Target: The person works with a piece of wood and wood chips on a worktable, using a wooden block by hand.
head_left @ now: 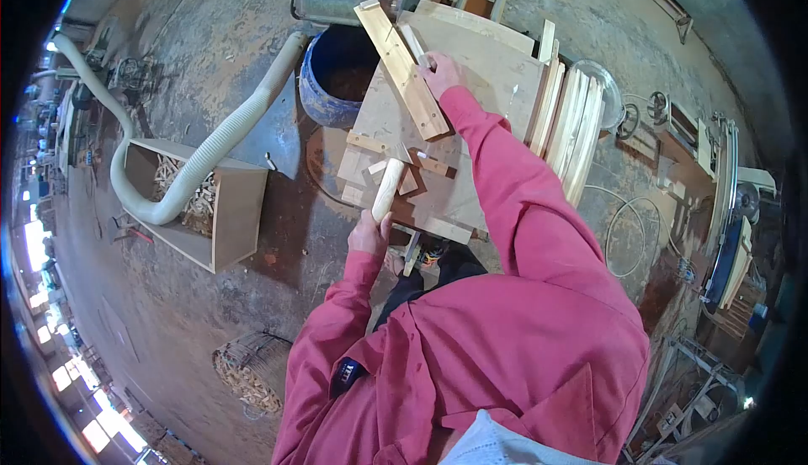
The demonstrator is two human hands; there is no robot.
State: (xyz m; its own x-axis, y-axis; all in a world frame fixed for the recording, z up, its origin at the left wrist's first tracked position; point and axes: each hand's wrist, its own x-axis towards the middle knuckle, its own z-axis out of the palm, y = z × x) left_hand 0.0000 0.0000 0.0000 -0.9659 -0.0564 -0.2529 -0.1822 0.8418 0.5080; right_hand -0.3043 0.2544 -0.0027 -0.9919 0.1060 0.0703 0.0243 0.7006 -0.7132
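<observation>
My left hand [368, 234] is closed around the near end of a pale wooden piece with a rounded outline [388, 187]. The far end of that piece lies by small wooden blocks [406, 181] fixed on the worktable. Farther off, my right hand [442, 74] is closed on the near end of a narrow pale wooden strip [412, 42]. That strip lies beside a long wooden board [402, 69] with screws or nails along it, set diagonally across the worktable [488, 69]. The fingers of my right hand are partly hidden.
Long wooden strips [566, 120] are stacked at the table's right edge. A blue barrel [305, 86] stands to the left. Behind it, a ribbed hose [244, 132] runs into a wooden box [240, 212] of offcuts. A wire basket [244, 364] of wood pieces sits lower left.
</observation>
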